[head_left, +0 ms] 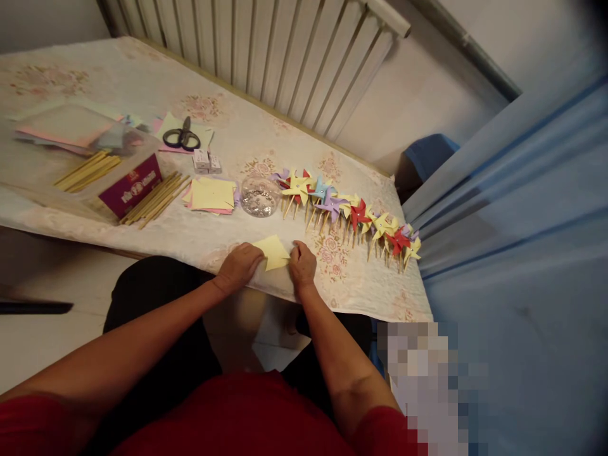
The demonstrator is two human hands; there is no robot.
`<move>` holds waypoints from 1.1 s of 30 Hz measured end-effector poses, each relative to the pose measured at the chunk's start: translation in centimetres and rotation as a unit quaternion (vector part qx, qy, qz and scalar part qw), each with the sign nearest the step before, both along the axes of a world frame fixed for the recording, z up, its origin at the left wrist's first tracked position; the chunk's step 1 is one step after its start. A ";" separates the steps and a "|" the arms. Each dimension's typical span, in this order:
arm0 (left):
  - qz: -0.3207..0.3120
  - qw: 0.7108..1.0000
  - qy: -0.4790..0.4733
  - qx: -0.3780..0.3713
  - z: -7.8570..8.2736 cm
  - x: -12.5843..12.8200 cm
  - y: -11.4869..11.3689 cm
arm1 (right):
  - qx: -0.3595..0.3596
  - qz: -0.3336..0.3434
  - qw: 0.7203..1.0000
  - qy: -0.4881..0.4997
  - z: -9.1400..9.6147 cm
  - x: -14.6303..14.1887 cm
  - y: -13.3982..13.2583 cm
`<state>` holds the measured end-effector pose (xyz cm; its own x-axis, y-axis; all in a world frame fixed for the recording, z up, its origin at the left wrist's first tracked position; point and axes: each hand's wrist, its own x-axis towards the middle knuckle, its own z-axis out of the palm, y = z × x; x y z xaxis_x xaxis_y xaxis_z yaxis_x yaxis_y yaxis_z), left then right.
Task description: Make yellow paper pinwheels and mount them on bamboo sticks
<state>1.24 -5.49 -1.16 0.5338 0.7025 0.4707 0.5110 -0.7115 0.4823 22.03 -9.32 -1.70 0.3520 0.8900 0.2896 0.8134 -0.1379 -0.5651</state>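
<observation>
A pale yellow square of paper (272, 251) with cuts in its edges is held between my hands at the table's front edge. My left hand (240, 266) pinches its left side with the fingers closed. At its right corner, my right hand (303, 263) has its fingers curled in, the tips partly hidden. Just beyond the paper stands a clear round dish (260, 197) of small metal pins. A stack of cut paper squares (212, 194), yellow on top, lies left of the dish. Finished paper pinwheels (332, 204) on sticks lie in a row to the right.
On the left, a clear plastic box (95, 201) holds wooden sticks and coloured paper. Loose sticks (154, 199) lean by its purple label. Black-handled scissors (182, 136) rest on paper behind small boxes (207, 162). A radiator (266, 57) backs the table; a blue curtain (513, 253) hangs right.
</observation>
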 end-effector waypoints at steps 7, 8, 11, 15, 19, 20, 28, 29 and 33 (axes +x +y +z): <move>0.108 0.976 -0.155 -0.112 3.6 2.1 2.7 | 0.019 -0.049 0.997 0.055 -0.4 0.4 0.1; 0.113 0.970 -0.177 -0.121 4.3 2.4 3.1 | 0.019 -0.060 0.996 0.056 -0.5 0.4 0.1; 0.117 0.958 -0.228 -0.129 5.9 3.5 4.3 | 0.016 -0.070 0.997 0.043 -0.5 0.3 0.2; 0.104 0.955 -0.250 -0.118 6.1 4.5 5.5 | 0.015 -0.073 0.997 0.022 -0.5 0.1 0.1; 0.098 0.956 -0.248 -0.122 4.6 4.7 6.3 | 0.013 -0.063 0.998 0.009 -0.4 0.1 0.0; 0.096 0.957 -0.245 -0.123 4.3 4.7 6.4 | 0.014 -0.059 0.998 0.007 -0.4 0.1 0.0; 0.079 0.965 -0.229 -0.102 3.4 4.8 7.1 | 0.025 -0.049 0.998 0.031 0.1 0.1 0.0; 0.072 0.967 -0.226 -0.094 3.4 4.8 7.0 | 0.023 -0.050 0.998 0.041 0.2 0.0 0.0; 0.041 0.974 -0.215 -0.060 3.2 4.9 6.7 | 0.033 -0.066 0.986 0.151 0.6 0.0 0.2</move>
